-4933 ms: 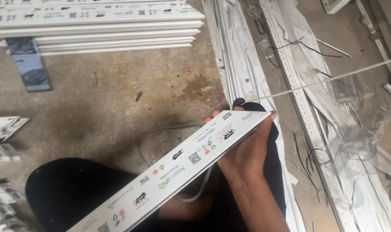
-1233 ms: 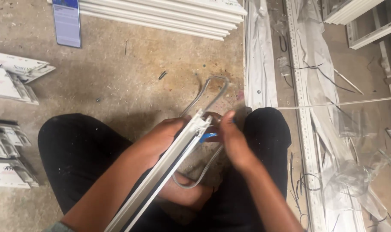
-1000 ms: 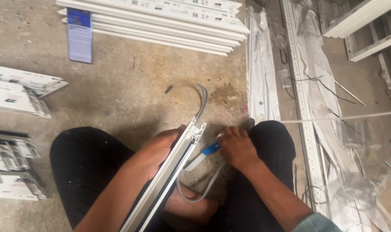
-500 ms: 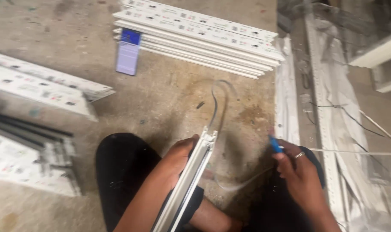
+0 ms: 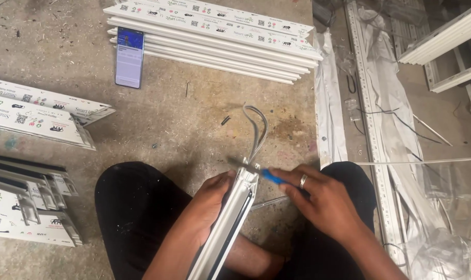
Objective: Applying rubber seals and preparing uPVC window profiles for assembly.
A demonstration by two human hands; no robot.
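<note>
Two hands grip: your left hand [image 5: 215, 199] clamps the stiff, light white plastic profile [image 5: 230, 218] at lower centre, right hand [image 5: 318, 199] pinching a blue-handled tool [image 5: 269, 176].

1. The left hand [image 5: 209, 199] grips a white profile [image 5: 230, 223] near its top end.
2. The right hand [image 5: 321, 199] holds a blue-handled tool [image 5: 269, 176] against that end (a grey gasket strip [image 5: 256, 132] curls out there).
3. A phone [image 5: 130, 57] lies far left, beside stacked profiles [image 5: 215, 36].

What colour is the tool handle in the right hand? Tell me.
Blue handle, seen from the head view.
</note>
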